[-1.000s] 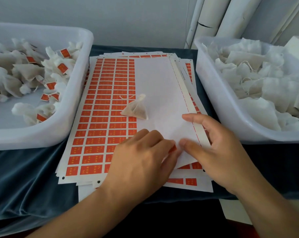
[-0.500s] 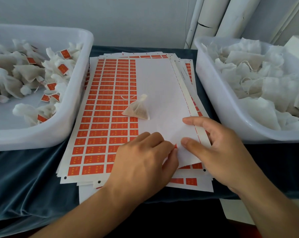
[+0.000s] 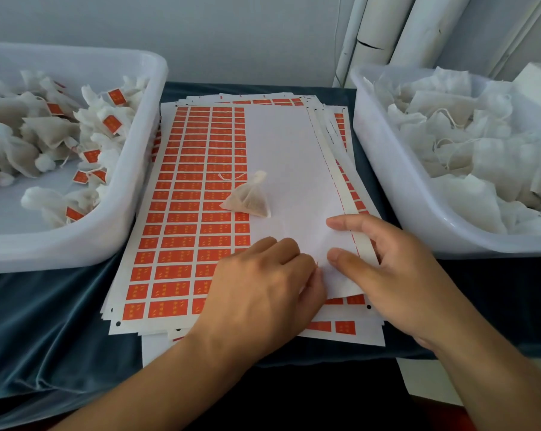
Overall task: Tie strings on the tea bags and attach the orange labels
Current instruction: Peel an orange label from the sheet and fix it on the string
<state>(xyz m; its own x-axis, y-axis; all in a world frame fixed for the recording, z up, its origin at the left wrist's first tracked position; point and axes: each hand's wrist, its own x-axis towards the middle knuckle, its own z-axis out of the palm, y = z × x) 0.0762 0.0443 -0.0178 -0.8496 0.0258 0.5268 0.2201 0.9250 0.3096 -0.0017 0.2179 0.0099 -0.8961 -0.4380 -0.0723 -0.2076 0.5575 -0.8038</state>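
Head view: a stack of label sheets [image 3: 185, 213] lay on a dark blue cloth [image 3: 45, 321], the top sheet showing orange labels [image 3: 182, 244] in rows on its left part and bare white backing on its right. One tea bag [image 3: 247, 199], pyramid-shaped with a short string [image 3: 230, 176] trailing from its top, sat on the top sheet at the edge between labels and bare backing. Left hand [image 3: 260, 293] rested knuckles-up on the sheet's near end, fingers curled, tips at a tiny orange sliver; whether it pinched a label could not be told. Right hand [image 3: 396, 275] lay flat just beside it, fingers straight, pressing the backing down. Left of the sheets, a white tub [image 3: 132, 188] held tea bags with labels on; right of the sheets, another white tub [image 3: 387, 181] held unlabelled bags. White pipes [image 3: 387, 32] stood behind the sheets.
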